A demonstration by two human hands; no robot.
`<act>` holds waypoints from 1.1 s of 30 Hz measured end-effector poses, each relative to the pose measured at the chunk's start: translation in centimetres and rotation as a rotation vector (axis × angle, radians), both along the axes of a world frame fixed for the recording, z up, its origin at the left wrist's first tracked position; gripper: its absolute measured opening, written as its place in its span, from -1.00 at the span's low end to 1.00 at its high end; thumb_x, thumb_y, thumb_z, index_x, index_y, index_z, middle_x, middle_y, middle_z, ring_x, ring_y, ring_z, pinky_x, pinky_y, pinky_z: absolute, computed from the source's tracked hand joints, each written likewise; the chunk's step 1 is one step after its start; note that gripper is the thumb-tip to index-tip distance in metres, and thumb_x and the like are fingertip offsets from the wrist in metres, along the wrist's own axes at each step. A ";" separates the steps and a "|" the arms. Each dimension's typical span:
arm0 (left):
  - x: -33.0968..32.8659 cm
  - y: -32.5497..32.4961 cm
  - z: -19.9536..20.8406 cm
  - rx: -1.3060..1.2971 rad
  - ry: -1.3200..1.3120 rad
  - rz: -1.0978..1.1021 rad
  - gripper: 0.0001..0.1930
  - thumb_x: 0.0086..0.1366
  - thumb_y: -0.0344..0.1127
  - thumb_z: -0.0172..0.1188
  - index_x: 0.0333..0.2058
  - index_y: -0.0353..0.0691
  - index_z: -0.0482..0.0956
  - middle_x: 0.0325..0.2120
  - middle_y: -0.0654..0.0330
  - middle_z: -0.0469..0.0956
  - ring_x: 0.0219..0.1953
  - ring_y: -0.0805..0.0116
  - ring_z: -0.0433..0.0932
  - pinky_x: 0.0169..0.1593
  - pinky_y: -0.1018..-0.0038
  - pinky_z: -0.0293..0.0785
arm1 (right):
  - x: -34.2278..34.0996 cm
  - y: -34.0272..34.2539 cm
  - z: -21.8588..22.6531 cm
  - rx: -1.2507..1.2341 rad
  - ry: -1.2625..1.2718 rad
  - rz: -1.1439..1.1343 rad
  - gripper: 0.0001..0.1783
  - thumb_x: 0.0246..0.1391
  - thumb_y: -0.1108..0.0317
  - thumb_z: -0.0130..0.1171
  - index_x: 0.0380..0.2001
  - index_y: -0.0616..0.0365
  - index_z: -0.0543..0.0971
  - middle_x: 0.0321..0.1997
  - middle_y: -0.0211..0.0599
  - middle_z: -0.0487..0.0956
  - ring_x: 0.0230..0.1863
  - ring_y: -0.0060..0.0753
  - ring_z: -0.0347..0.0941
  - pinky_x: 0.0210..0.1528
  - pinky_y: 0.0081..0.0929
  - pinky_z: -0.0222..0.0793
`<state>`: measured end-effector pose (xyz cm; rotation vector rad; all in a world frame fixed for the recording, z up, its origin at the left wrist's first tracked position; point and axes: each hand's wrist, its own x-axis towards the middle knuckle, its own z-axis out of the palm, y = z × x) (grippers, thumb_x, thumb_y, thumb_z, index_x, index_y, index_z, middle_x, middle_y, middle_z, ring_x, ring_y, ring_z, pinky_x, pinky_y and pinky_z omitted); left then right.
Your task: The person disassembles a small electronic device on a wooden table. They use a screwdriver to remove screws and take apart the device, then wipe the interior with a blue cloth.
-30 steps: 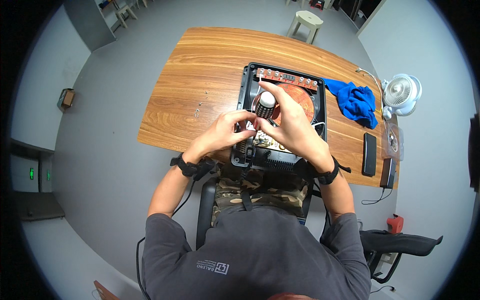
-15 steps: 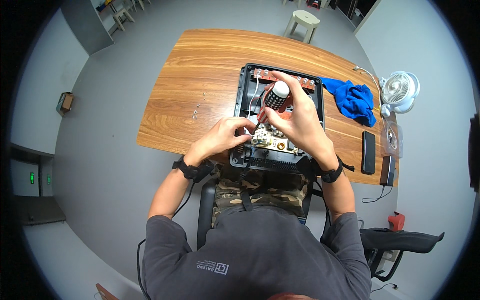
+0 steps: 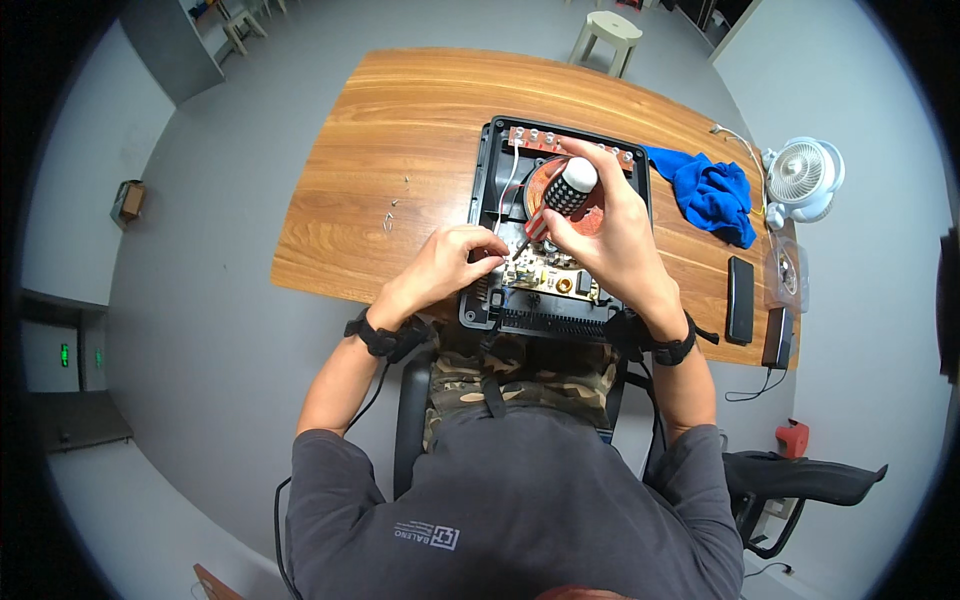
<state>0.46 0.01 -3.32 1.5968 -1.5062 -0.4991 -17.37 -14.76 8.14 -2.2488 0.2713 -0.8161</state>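
The black square plastic casing point(image 3: 486, 190) lies open, its cream circuit board point(image 3: 553, 283) seated inside; small silvery metal pieces point(image 3: 389, 222) lie loose to its left. Over the casing, the right hand point(image 3: 625, 250), knuckles arched, grips a tilted red-and-black, white-capped screwdriver point(image 3: 567, 192). The left hand point(image 3: 447, 262) bends in over its left edge; from where I stand, I can't tell whether the fingertips pinch anything.

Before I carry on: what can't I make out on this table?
Head view: anything the left hand pinches, hidden by its own fingers.
Head view: whether the tip of the screwdriver touches the circuit board, too small to tell.
Head view: part of the orange coil, behind the right hand and screwdriver.
Head view: part of the red strip, covered by the right hand.
Head view: what the loose metal pieces are exactly, too small.
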 end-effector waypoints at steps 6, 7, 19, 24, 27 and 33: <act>-0.5 1.0 0.2 -0.018 -0.222 -0.085 -0.80 0.06 -0.44 0.43 -0.29 -0.25 0.70 -0.31 0.12 0.49 -0.15 0.12 0.51 -0.06 0.28 0.49 | -0.4 0.1 -1.3 0.031 0.077 0.094 -0.27 0.00 0.48 0.37 0.26 0.21 0.34 0.00 -0.12 0.61 -0.09 -0.28 0.60 -0.04 -0.39 0.52; -0.5 1.0 0.2 -0.002 -0.250 -0.097 -0.79 0.05 -0.43 0.43 -0.29 -0.24 0.70 -0.31 0.12 0.46 -0.14 0.12 0.49 -0.04 0.27 0.48 | -0.4 0.1 -1.4 0.062 0.100 0.106 -0.26 0.00 0.48 0.37 0.26 0.21 0.34 0.03 -0.08 0.60 -0.04 -0.23 0.59 0.00 -0.37 0.51; -1.0 0.4 0.2 0.151 -0.398 -0.146 -0.84 0.09 -0.31 0.43 -0.33 -0.11 0.68 -0.29 0.25 0.43 -0.07 0.25 0.41 0.01 0.24 0.19 | -0.9 -0.1 -1.7 0.108 0.181 0.146 -0.23 -0.01 0.48 0.38 0.29 0.22 0.32 0.08 0.01 0.55 0.12 -0.05 0.53 0.16 -0.26 0.45; -1.4 0.2 0.1 0.142 -0.478 -0.135 -0.87 0.11 -0.31 0.42 -0.35 -0.10 0.68 -0.28 0.26 0.43 -0.07 0.25 0.41 0.02 0.20 0.18 | -0.9 0.0 -1.7 0.081 0.157 0.156 -0.23 -0.01 0.48 0.38 0.29 0.22 0.32 0.08 0.01 0.55 0.12 -0.03 0.53 0.16 -0.26 0.45; -1.4 0.1 0.1 0.137 -0.499 -0.140 -0.88 0.12 -0.30 0.41 -0.35 -0.10 0.67 -0.27 0.27 0.43 -0.07 0.26 0.41 0.03 0.19 0.18 | -1.1 0.0 -1.5 0.058 0.152 0.150 -0.23 -0.01 0.48 0.38 0.29 0.22 0.32 0.09 0.01 0.54 0.11 -0.03 0.53 0.14 -0.26 0.47; -0.8 0.2 0.5 0.078 -0.405 -0.148 -0.89 0.13 -0.28 0.40 -0.38 -0.09 0.68 -0.32 0.26 0.44 -0.10 0.28 0.44 0.04 0.22 0.17 | -1.6 -0.3 -1.4 0.045 0.121 0.135 -0.22 0.00 0.47 0.38 0.30 0.19 0.32 0.07 -0.02 0.54 0.05 -0.10 0.55 0.08 -0.28 0.50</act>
